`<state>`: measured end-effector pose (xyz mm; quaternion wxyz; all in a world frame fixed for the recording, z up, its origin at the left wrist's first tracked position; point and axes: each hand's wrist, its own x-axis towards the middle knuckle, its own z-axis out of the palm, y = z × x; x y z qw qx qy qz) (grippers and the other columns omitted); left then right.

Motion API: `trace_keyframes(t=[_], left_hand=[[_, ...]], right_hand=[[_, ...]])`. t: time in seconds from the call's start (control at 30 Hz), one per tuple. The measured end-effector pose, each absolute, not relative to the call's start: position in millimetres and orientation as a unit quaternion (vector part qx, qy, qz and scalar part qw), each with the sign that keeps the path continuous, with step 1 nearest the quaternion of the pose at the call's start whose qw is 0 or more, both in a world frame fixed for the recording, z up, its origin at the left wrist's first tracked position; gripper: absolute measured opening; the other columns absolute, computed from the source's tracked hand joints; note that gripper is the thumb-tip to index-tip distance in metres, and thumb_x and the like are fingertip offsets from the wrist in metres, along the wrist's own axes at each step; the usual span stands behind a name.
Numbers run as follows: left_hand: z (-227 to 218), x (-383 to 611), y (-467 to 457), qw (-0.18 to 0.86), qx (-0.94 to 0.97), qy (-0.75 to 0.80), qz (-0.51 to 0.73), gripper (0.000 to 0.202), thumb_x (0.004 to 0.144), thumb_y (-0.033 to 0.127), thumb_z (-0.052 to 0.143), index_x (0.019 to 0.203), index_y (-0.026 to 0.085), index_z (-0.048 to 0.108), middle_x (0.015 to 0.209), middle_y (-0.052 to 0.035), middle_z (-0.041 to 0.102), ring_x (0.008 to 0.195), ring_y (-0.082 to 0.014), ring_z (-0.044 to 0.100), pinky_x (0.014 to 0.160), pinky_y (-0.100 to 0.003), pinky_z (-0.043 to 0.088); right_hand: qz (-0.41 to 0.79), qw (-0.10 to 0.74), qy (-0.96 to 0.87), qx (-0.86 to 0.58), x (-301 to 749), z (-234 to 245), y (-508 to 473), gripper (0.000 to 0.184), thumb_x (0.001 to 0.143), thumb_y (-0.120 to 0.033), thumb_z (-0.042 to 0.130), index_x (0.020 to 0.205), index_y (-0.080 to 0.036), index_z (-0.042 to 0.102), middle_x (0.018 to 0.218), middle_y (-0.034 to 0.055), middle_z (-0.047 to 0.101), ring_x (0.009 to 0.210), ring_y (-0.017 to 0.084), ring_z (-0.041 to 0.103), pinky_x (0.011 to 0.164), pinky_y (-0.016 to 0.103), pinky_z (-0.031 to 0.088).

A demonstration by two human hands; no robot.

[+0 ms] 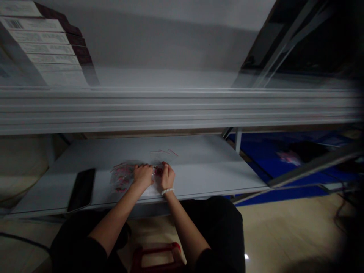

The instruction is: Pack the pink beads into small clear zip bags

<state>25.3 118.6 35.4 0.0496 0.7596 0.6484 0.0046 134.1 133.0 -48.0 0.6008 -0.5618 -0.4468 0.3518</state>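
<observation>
Your left hand [143,176] and right hand [167,176] sit close together on a white shelf board [199,163], both curled downward with the fingertips on a clear plastic bag [121,177] holding red pieces. The bag lies flat on the board, mostly to the left of your hands and partly beneath them. You cannot tell from this view whether the fingers are pinching the plastic or only resting on it. Thin red strips [164,152] lie on the board just ahead of your hands. A black phone [81,189] lies face up near the left of the board, beside the bag. A bead bracelet [167,191] circles your right wrist. A blurred upper shelf [170,108] crosses the view above the board, with stacked boxes [48,45] on it at the left.
</observation>
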Motion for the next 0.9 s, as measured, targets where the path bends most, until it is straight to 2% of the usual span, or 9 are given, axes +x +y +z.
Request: trace_keyframes(t=[0.23, 0.33, 0.47, 0.63, 0.77, 0.9], left_hand=[[28.7, -4.7, 112.3, 0.062, 0.753, 0.653, 0.057, 0.040, 0.064, 0.032, 0.076, 0.100, 0.022, 0.063, 0.098, -0.0091, 0.071, 0.094, -0.0286, 0.065, 0.085, -0.040, 0.043], [22.9, -19.5, 107.7, 0.063, 0.756, 0.644, 0.099, 0.041, 0.068, 0.032, 0.074, 0.105, 0.021, 0.061, 0.099, -0.0092, 0.070, 0.096, -0.0285, 0.064, 0.083, -0.038, 0.044], [15.8, -29.4, 98.8, 0.053, 0.762, 0.622, 0.169, 0.046, 0.070, 0.032, 0.074, 0.112, 0.022, 0.056, 0.107, -0.0080, 0.068, 0.101, -0.0269, 0.062, 0.089, -0.038, 0.043], [13.0, -27.1, 83.7, 0.041, 0.765, 0.587, 0.262, 0.049, 0.073, 0.037, 0.071, 0.116, 0.024, 0.051, 0.115, -0.0064, 0.064, 0.107, -0.0252, 0.059, 0.097, -0.039, 0.041], [11.4, -19.2, 70.2, 0.052, 0.741, 0.549, 0.383, 0.050, 0.073, 0.039, 0.072, 0.115, 0.024, 0.050, 0.111, -0.0070, 0.065, 0.104, -0.0253, 0.060, 0.093, -0.039, 0.044], [8.8, -11.9, 58.9, 0.068, 0.697, 0.555, 0.449, 0.049, 0.074, 0.039, 0.072, 0.115, 0.023, 0.050, 0.109, -0.0074, 0.064, 0.104, -0.0246, 0.060, 0.093, -0.039, 0.045]], right_hand=[[0.381, 0.622, -0.415, -0.543, 135.4, -45.1, 130.9, 0.047, 0.088, -0.048, 0.041, 0.101, -0.013, 0.069, 0.079, 0.0083, 0.072, 0.071, 0.020, 0.063, 0.071, 0.030, 0.046], [0.393, 0.642, -0.387, -0.532, 137.7, -49.7, 132.8, 0.046, 0.086, -0.048, 0.044, 0.098, -0.013, 0.070, 0.093, 0.0106, 0.072, 0.085, 0.022, 0.064, 0.079, 0.031, 0.046], [0.422, 0.675, -0.336, -0.503, 139.6, -56.6, 136.9, 0.047, 0.085, -0.049, 0.043, 0.097, -0.011, 0.069, 0.104, 0.0132, 0.070, 0.098, 0.022, 0.062, 0.087, 0.034, 0.046], [0.462, 0.708, -0.270, -0.460, 142.1, -56.9, 138.7, 0.045, 0.083, -0.048, 0.041, 0.094, -0.014, 0.067, 0.102, 0.0130, 0.071, 0.099, 0.021, 0.065, 0.089, 0.037, 0.049], [0.487, 0.720, -0.247, -0.430, 145.6, -50.4, 137.2, 0.037, 0.080, -0.046, 0.045, 0.088, -0.016, 0.066, 0.098, 0.0125, 0.072, 0.097, 0.023, 0.066, 0.087, 0.039, 0.050], [0.496, 0.727, -0.239, -0.410, 150.8, -32.1, 127.8, 0.031, 0.080, -0.044, 0.050, 0.085, -0.016, 0.064, 0.095, 0.0117, 0.071, 0.096, 0.023, 0.066, 0.087, 0.040, 0.050]])
